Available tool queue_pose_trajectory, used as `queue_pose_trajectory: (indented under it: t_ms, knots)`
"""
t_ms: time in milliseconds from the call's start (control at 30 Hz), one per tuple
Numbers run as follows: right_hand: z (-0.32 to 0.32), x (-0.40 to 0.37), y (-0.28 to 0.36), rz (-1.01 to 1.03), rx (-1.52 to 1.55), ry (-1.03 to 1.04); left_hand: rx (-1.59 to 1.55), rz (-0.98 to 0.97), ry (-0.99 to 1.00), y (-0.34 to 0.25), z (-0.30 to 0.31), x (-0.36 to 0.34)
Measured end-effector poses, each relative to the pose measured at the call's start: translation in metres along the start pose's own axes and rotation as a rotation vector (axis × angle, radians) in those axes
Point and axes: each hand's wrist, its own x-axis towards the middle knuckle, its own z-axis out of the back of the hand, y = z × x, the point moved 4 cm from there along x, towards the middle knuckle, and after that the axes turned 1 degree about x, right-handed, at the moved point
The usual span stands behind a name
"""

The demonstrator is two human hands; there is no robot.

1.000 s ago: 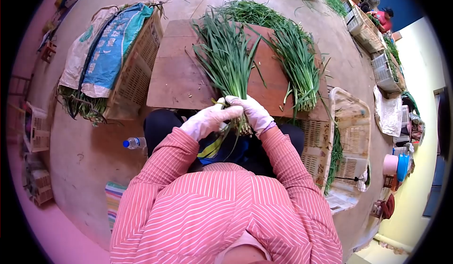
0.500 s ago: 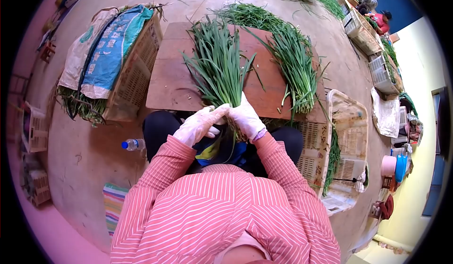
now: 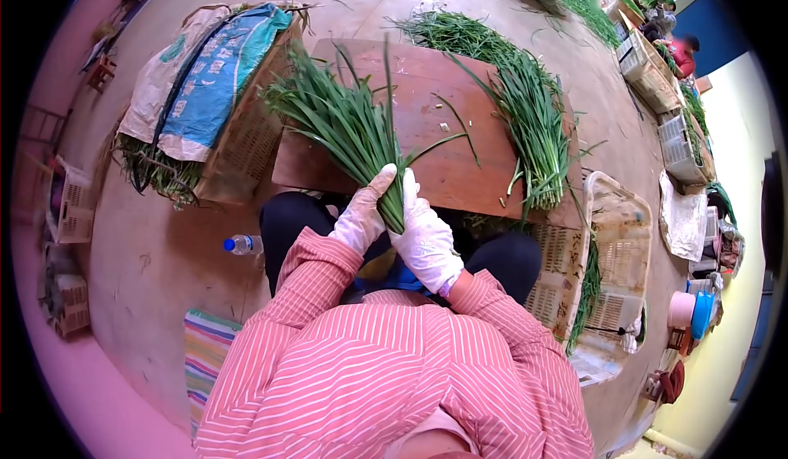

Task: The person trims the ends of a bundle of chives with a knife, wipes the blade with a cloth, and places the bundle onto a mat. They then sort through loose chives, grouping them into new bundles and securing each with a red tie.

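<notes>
A bunch of garlic chives point(image 3: 349, 118) is gripped between both my gloved hands at the near edge of the board, its leaves fanned out to the upper left. My left hand point(image 3: 361, 215) wraps around the stems from the left, thumb pointing up. On the other side, my right hand point(image 3: 427, 241) closes around the same stem ends, which the palms partly hide. Under the leaves lies a reddish-brown wooden board point(image 3: 455, 172). To the right on it rests another pile of chives point(image 3: 533, 130).
A tall crate point(image 3: 246, 143) under a blue and white sack point(image 3: 201, 89) stands left. A tipped plastic basket point(image 3: 624, 213) with greens is at right. A water bottle point(image 3: 243, 245) lies on the floor by a striped mat point(image 3: 205, 352). A person point(image 3: 683, 55) sits far right.
The bunch has swung to the left and its leaves now lean toward the upper left. My hands have shifted from overlapping to side by side around the stems.
</notes>
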Motion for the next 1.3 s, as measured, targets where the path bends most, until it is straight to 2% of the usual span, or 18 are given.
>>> queue_pose_trajectory:
  t_ms: [67, 233, 333, 400, 433, 467, 533, 567, 600, 667, 733, 800, 933, 1000, 1067, 1133, 1200, 1300]
  knots:
    - [0.010, 0.003, 0.003, 0.043, 0.001, -0.058, -0.015, -0.012, 0.106, -0.007, -0.012, 0.000]
    - [0.057, 0.011, 0.008, 0.166, 0.327, -0.019, 0.046, -0.114, 0.006, -0.024, -0.016, 0.007]
    - [0.090, 0.032, -0.020, 0.065, 0.582, -0.173, 0.196, -0.111, 0.093, -0.036, -0.034, 0.002]
    - [0.104, 0.058, -0.029, -0.021, 0.642, -0.073, 0.379, -0.147, 0.053, -0.034, -0.033, 0.012]
    - [0.097, 0.072, -0.026, -0.031, 1.139, 0.090, 0.487, -0.225, 0.097, -0.033, -0.039, 0.015]
    - [0.106, 0.083, -0.019, 0.119, 0.931, 0.037, 0.592, -0.305, 0.145, -0.032, -0.050, 0.016]
    - [0.128, 0.087, 0.013, 0.177, 1.150, 0.105, 0.939, -0.514, 0.154, -0.038, -0.075, 0.013]
    - [0.134, 0.096, 0.017, 0.272, 1.006, 0.066, 0.896, -0.566, 0.168, -0.035, -0.078, 0.020]
    - [0.139, 0.100, 0.023, 0.252, 1.174, -0.016, 0.900, -0.571, 0.194, -0.037, -0.086, 0.028]
    - [0.148, 0.119, 0.021, 0.321, 0.977, -0.231, 0.970, -0.722, 0.193, -0.051, -0.100, 0.039]
    - [0.163, 0.123, 0.025, 0.357, 1.096, -0.308, 1.139, -0.751, 0.164, -0.073, -0.122, 0.038]
    - [0.175, 0.123, 0.027, 0.396, 1.197, -0.379, 1.533, -0.804, 0.049, -0.095, -0.167, 0.001]
    - [0.149, 0.129, -0.017, 0.385, 1.142, -0.218, 1.216, -0.775, 0.373, -0.115, -0.179, 0.004]
    - [0.139, 0.131, -0.033, 0.376, 1.098, -0.107, 1.248, -0.526, 0.411, -0.115, -0.182, 0.009]
    - [0.140, 0.125, -0.040, 0.348, 0.816, -0.118, 1.349, -0.552, 0.393, -0.113, -0.192, 0.004]
    - [0.150, 0.111, -0.036, 0.186, 1.189, 0.010, 1.524, -0.721, 0.444, -0.113, -0.198, 0.011]
    - [0.170, 0.092, -0.021, 0.181, 1.224, 0.011, 1.491, -0.672, 0.517, -0.113, -0.211, 0.008]
    - [0.197, 0.062, -0.002, 0.204, 1.121, -0.158, 1.612, -0.893, 0.542, -0.099, -0.229, 0.006]
